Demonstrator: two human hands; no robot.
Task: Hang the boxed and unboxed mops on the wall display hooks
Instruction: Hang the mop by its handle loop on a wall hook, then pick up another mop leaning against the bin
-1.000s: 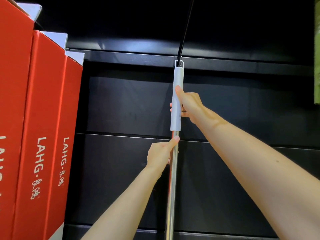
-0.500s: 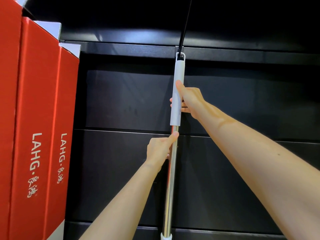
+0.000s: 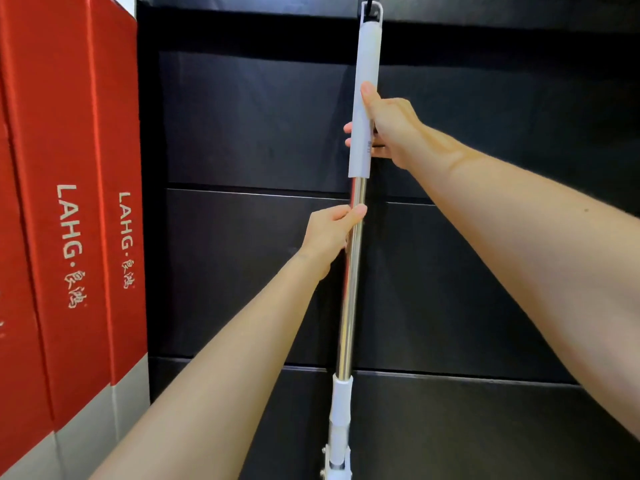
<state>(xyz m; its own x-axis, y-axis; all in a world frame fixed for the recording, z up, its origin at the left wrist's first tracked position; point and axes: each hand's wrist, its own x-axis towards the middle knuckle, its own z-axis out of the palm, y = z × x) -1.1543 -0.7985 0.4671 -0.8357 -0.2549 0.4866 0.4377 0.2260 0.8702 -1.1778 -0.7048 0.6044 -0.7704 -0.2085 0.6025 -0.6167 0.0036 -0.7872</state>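
An unboxed mop hangs upright in front of the black wall panels. Its white grip [image 3: 366, 64] ends in a loop caught on a black hook [image 3: 371, 10] at the top edge. Below the grip runs a shiny steel pole [image 3: 349, 306], then a white joint [image 3: 339, 407]. My right hand [image 3: 388, 128] grips the white grip, thumb along its front. My left hand [image 3: 330, 230] holds the steel pole just below the grip. The mop head is out of view. Red mop boxes [image 3: 72, 202] marked LAHG hang at the left.
The black slatted wall [image 3: 249, 133] fills the background behind the mop. The red boxes stand close to the left of my left arm. Open dark wall lies to the right of the pole.
The view has tilted down: the hook and grip now sit higher in frame and the pole's lower white joint has come into sight. Both hands keep the same hold.
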